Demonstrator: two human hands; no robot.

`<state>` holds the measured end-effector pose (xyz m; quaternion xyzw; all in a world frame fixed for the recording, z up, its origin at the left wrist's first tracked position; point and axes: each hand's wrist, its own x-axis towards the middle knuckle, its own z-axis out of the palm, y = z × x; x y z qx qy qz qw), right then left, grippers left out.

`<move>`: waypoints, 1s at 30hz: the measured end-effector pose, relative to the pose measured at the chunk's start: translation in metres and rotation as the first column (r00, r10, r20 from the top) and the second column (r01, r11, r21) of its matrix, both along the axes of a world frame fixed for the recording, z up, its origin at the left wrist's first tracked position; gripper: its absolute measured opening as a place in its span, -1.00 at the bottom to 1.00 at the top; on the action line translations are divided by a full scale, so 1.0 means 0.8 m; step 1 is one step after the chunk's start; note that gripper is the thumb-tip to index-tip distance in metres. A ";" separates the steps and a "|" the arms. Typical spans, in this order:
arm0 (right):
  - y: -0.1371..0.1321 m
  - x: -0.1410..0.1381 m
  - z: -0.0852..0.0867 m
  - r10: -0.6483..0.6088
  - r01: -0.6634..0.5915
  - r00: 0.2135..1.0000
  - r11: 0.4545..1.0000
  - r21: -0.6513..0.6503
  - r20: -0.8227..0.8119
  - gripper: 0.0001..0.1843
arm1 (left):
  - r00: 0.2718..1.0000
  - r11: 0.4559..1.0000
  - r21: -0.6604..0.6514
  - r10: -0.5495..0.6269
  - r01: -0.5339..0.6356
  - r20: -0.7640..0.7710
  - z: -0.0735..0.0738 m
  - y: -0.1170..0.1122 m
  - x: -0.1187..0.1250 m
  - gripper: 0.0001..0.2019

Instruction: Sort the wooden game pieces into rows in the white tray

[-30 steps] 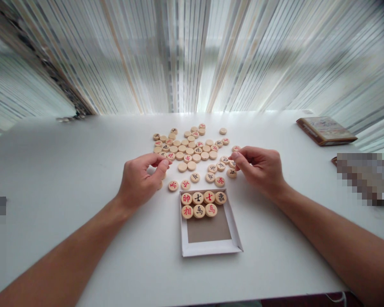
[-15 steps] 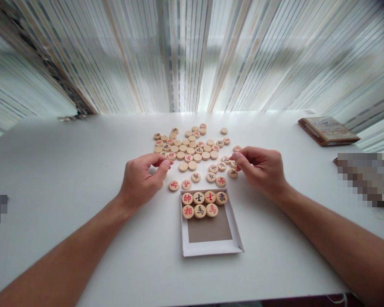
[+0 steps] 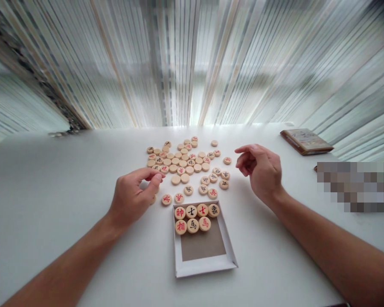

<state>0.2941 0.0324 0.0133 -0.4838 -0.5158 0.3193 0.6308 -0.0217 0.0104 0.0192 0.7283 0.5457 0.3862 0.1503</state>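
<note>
Seven round game pieces (image 3: pixel 192 226) stand face up in the shallow white tray (image 3: pixel 206 265), four in the far row and three in the near one. Many loose pieces (image 3: pixel 183 163) lie on the counter (image 3: pixel 67 192) beyond it, some nearly at its far rim. The left hand (image 3: pixel 134 190) is bent into a pinch at the loose group's left; whether anything is between its fingers I cannot tell. The right hand (image 3: pixel 263 170) is half open, apart from the pieces on the right, forefinger out, no piece showing in it.

A low sweep of the left wrist could scatter the pieces partly hidden beneath that hand. The near row leaves its right place bare, so a bumped tray might let pieces slide out of line.

In the tray, far row from left: red 帥, black 士, red 士, black 象; near row: red 相, black 馬, red 馬. A loose red 兵 (image 3: pixel 213 193) reads clearly. Print on the flat box (image 3: pixel 307 140) at far right is too small to read
</note>
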 end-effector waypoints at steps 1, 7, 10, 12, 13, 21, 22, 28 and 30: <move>0.001 0.001 -0.001 0.000 0.000 1.000 1.000 -0.003 -0.005 -0.65 | 1.000 1.000 0.004 0.001 -0.001 0.001 -0.001 0.001 -0.001 -0.77; -0.010 -0.001 -0.007 0.031 -0.035 0.974 0.999 0.015 0.226 -0.70 | 1.000 1.000 -0.001 0.021 -0.021 -0.004 -0.001 0.002 -0.003 -0.78; -0.015 -0.001 -0.009 0.032 -0.050 0.933 0.998 0.039 0.359 -0.70 | 1.000 1.000 -0.013 0.014 -0.014 0.008 -0.001 0.001 -0.003 -0.78; -0.015 0.000 -0.011 0.032 -0.053 0.923 0.998 0.042 0.383 -0.69 | 1.000 1.000 -0.021 0.010 -0.010 0.021 -0.001 0.000 -0.002 -0.79; -0.015 0.000 -0.012 0.032 -0.052 0.922 0.998 0.040 0.385 -0.68 | 1.000 1.000 -0.026 0.010 -0.009 0.025 -0.001 0.000 -0.002 -0.79; -0.013 0.001 -0.014 0.047 -0.061 0.924 0.998 0.024 0.380 -0.68 | 1.000 0.999 -0.035 0.012 -0.011 0.026 0.001 -0.001 -0.001 -0.78; -0.013 0.000 -0.014 0.047 -0.061 0.924 0.998 0.024 0.379 -0.68 | 1.000 0.999 -0.037 0.013 -0.013 0.023 0.001 0.000 -0.001 -0.78; -0.015 -0.002 -0.010 0.037 -0.051 0.928 0.998 0.029 0.370 -0.68 | 1.000 0.999 -0.037 0.021 -0.021 0.000 0.000 0.000 0.000 -0.76; -0.015 -0.003 -0.009 0.041 -0.052 0.930 0.998 0.021 0.365 -0.69 | 1.000 0.999 -0.043 0.020 -0.020 -0.007 -0.001 -0.001 0.000 -0.76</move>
